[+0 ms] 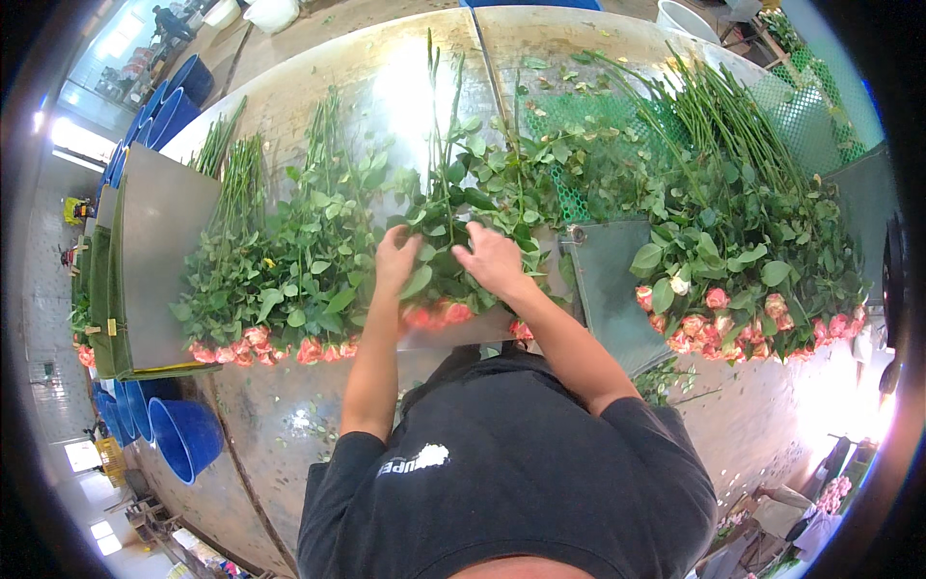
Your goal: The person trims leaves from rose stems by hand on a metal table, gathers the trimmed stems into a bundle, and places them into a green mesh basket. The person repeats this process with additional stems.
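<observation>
My left hand is at the leafy stems of pink and cream roses in the middle of the metal table. My right hand, slightly blurred, reaches into the same foliage, thumb and fingers apart. Leaves hide the fingertips of both hands, so whether either grips a stem is unclear. More roses lie in bunches to the left, their blooms towards me and stems pointing away. A large heap of roses lies on the right, with long bare green stems.
A grey upright panel with green cloth stands at the table's left. Green mesh and a dark green sheet lie right of centre. Blue buckets stand on the floor at left. Another person is far off at upper left.
</observation>
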